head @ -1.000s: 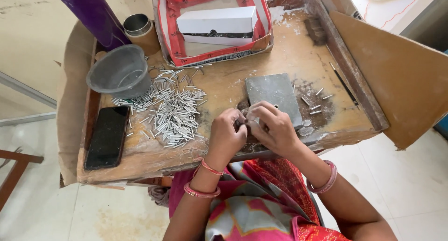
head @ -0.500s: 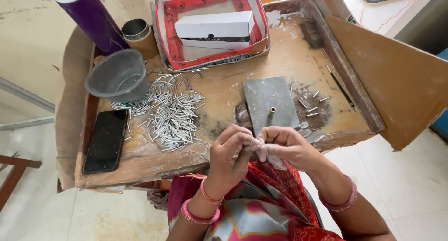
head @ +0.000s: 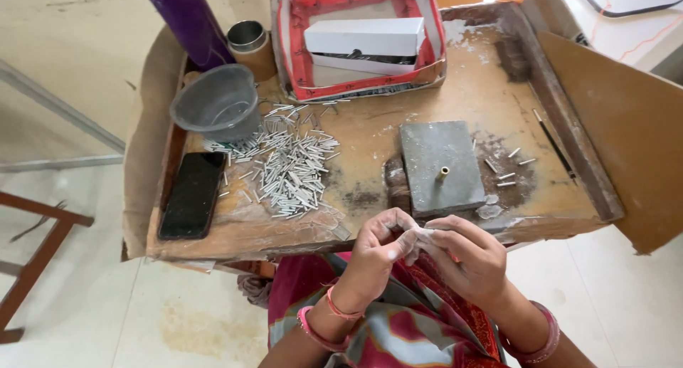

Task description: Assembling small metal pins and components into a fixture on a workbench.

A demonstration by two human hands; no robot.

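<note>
Low in the frame's centre, the left hand [head: 377,245] and right hand [head: 466,258] pinched shut together on a small white scrap [head: 421,234] held off the table edge [head: 235,248], so a slackened pinch risked dropping it into the lap.

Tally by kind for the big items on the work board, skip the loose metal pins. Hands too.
Hands: 2, left hand and right hand, pinching a small white bit between them
Grey bowl: 1
Black phone: 1
Grey slab: 1
Purple cylinder: 1
Metal cup: 1
Red tray: 1
White box: 1
Total: 9
</note>
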